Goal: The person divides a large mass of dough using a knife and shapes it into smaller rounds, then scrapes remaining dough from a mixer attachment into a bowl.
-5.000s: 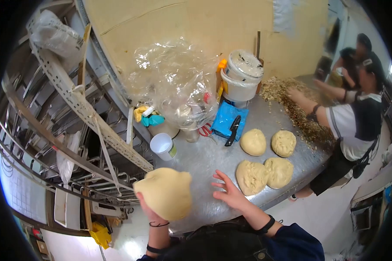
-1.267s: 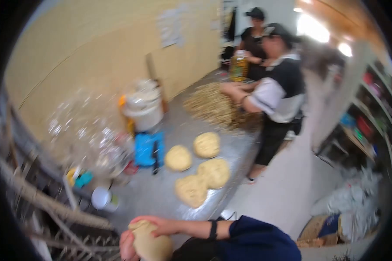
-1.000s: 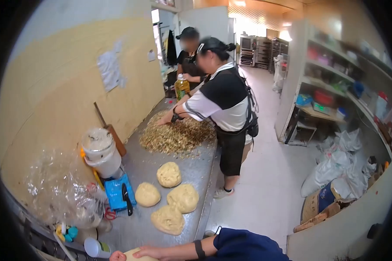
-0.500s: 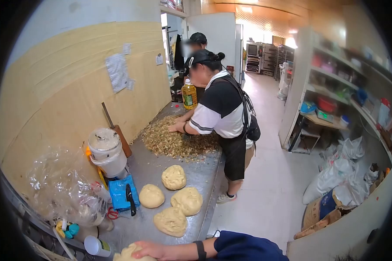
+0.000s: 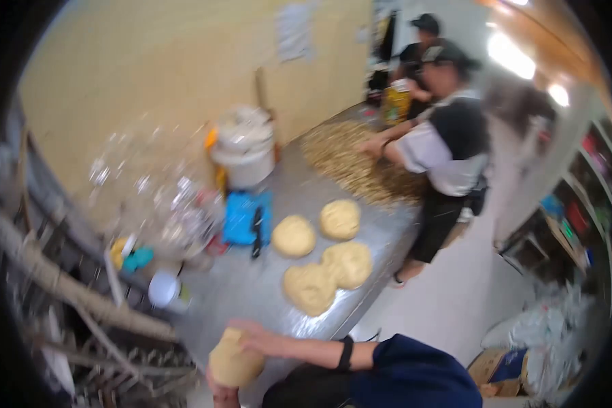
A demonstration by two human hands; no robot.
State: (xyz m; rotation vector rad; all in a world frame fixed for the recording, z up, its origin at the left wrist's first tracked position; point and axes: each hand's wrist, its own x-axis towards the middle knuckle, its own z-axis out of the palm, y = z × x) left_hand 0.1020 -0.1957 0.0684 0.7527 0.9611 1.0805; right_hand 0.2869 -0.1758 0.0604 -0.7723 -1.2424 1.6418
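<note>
A pale yellow lump of dough [image 5: 236, 360] is held between my two hands at the near end of the metal table. My right hand [image 5: 250, 338] curves over its top and right side, blurred by motion. Below the dough, my left hand [image 5: 223, 392] grips its lower edge; most of that hand is hidden. Several other dough lumps lie farther up the table: a smooth round one [image 5: 294, 236], a rounder one behind it [image 5: 340, 219], and two touching ones, the nearer [image 5: 309, 289] and the farther [image 5: 347, 265].
A black-handled knife [image 5: 256, 232] lies on a blue packet [image 5: 241, 217], beside a white bucket [image 5: 243, 153] and clear plastic bags [image 5: 163, 197]. A white tub [image 5: 165, 290] stands at the left edge. A co-worker [image 5: 449, 136] works at a chopped-filling heap [image 5: 347, 160]; another person [image 5: 415, 58] stands behind.
The view has swung left and down and tilted. The dough under my right hand now shows more fully, and my left hand has come into view beneath it.
</note>
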